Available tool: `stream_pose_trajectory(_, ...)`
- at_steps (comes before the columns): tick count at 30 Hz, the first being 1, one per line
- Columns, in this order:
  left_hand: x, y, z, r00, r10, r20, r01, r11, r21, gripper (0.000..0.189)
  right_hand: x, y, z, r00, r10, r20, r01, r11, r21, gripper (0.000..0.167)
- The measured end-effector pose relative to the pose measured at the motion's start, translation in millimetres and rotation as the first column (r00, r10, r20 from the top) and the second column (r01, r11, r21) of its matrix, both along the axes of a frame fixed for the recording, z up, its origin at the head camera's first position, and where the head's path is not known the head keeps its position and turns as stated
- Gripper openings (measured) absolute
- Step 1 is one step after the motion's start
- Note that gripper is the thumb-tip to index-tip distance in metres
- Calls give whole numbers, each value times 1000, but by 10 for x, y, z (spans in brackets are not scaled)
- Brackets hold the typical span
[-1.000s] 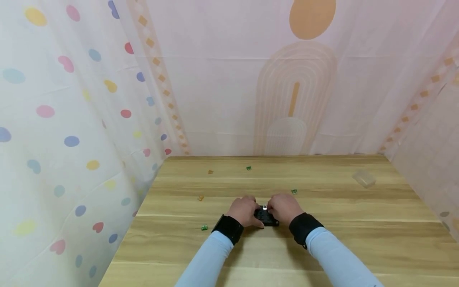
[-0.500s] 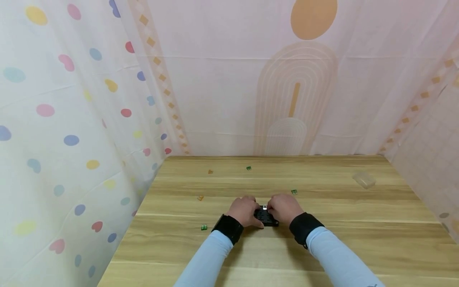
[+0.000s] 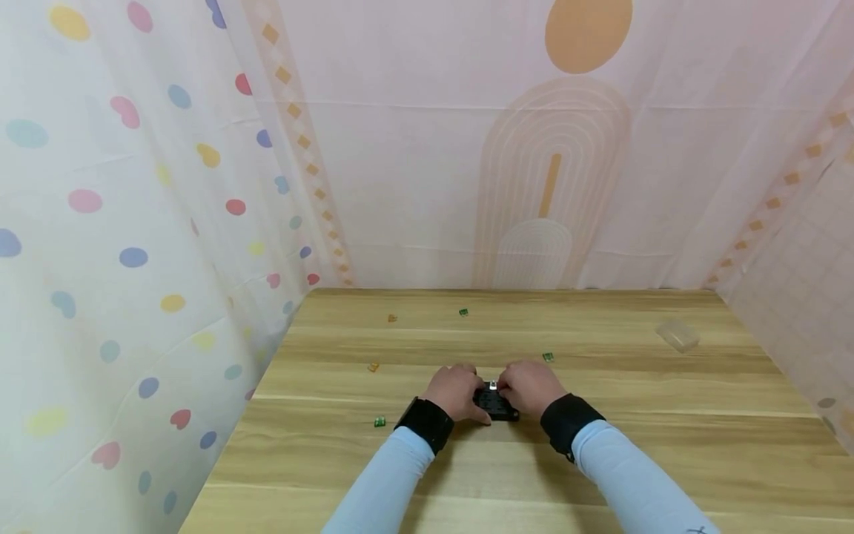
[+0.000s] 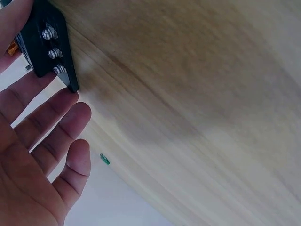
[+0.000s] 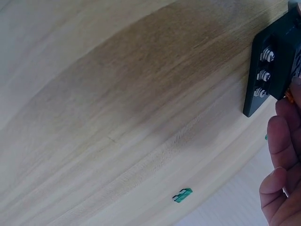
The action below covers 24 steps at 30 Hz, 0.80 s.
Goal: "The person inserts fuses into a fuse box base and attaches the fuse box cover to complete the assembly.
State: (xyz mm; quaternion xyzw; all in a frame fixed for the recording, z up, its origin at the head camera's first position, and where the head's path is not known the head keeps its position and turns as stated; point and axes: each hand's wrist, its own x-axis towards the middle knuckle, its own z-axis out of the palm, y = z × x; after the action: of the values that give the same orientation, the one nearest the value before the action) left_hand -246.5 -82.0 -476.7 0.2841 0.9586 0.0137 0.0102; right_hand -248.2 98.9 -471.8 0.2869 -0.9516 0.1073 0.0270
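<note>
Left hand (image 3: 455, 393) grips the block (image 3: 496, 406)'s left side; right hand (image 3: 531, 387) — at its far right corner — pinches an orange piece (image 5: 289, 97).

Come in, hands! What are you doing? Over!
Left hand holding black block. Right hand pinching orange piece at block. Green piece beyond right hand, not blocking.

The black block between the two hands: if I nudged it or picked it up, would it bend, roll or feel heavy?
The black block is probably stiff, given its straight, crisp edges. Its flat faces suggest it would slide rather than roll. The metal screws in a row may make it slightly heavy for its size.
</note>
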Motion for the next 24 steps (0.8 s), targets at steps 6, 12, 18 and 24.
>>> stream_pose_trajectory(6, 6, 3, 24, 1000, -2, 5, 2, 1000, 0, 54, -10, 36, -18, 1000, 0, 14, 0, 1000, -13, 4)
stream_pose_trajectory(12, 2, 4, 19, 1000, -10, -9, 9, 1000, -2, 54, -25, 74, -20, 999, -24, 43, 25, 999, -24, 5)
stream_pose_trajectory(18, 5, 1, 53, 1000, -11, -12, 11, 1000, -11, 56, -14, 89, 50, 993, -65, 99, 67, 997, -26, 5)
stream_pose_trajectory(24, 17, -1, 58, 1000, -14, -3, 14, 1000, -3, 56, -14, 139, 70, 990, -82, 117, 86, 996, -26, 5)
